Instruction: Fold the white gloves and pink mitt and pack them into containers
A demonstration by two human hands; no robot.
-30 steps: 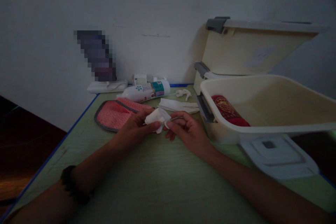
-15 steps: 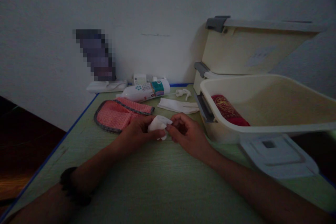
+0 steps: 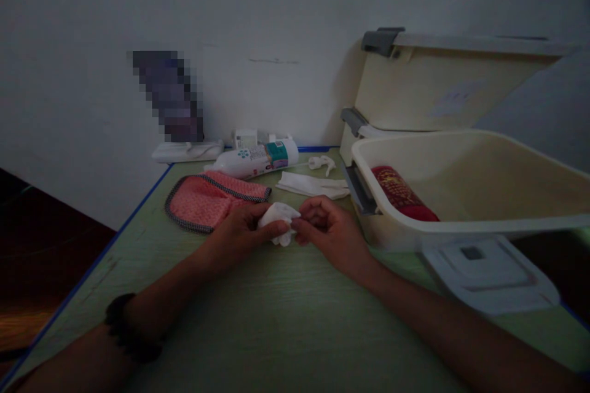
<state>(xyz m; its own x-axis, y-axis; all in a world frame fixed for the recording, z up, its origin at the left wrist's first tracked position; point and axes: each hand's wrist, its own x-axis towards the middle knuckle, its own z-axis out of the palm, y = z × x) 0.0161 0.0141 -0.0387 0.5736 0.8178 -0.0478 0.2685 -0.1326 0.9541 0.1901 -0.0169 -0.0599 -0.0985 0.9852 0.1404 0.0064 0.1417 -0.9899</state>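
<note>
A bunched piece of soft white tissue [image 3: 277, 215] is between my two hands, above the green tabletop. My left hand [image 3: 242, 231] wraps it from the left, with thumb in front and fingers behind. At its right edge, my right hand [image 3: 325, 224] pinches a corner between thumb and forefinger, the other fingers curled. Just behind my left hand lies a pink cloth [image 3: 198, 199] with a checked border. A flat, folded white piece [image 3: 313, 185] rests beyond my right hand. Whether it is the same material as the held one, I cannot tell.
A white bottle [image 3: 258, 159] lies on its side near the wall, with a pump head [image 3: 321, 163] beside it. To the right, a cream bin [image 3: 391, 234] stands with its lid raised and a red item [image 3: 401, 193] inside. A pale lid [image 3: 493, 276] sits below the bin.
The white tissue has shifted slightly and looks more crumpled between my fingers. My right hand's fingers have moved a little. Everything else stays in place.
</note>
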